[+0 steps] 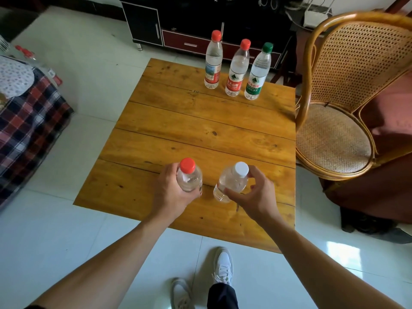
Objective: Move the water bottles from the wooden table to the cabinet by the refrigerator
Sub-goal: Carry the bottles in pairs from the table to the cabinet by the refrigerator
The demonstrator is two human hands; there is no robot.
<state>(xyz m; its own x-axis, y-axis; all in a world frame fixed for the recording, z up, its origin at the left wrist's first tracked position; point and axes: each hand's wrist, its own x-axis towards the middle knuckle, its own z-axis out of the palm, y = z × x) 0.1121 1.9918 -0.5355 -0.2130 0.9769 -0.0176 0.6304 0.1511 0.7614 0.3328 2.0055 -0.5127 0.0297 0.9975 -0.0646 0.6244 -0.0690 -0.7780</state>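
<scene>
Gripping near edge of wooden table (200, 121): red-capped bottle (189, 176) is clasped by left hand (171, 192), white-capped bottle (231, 182) by right hand (256, 197). Three bottles (234, 70) are stood at far edge.

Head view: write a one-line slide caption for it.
Left hand grips a red-capped bottle, right hand a white-capped bottle; three bottles stand on the wooden table.
</scene>
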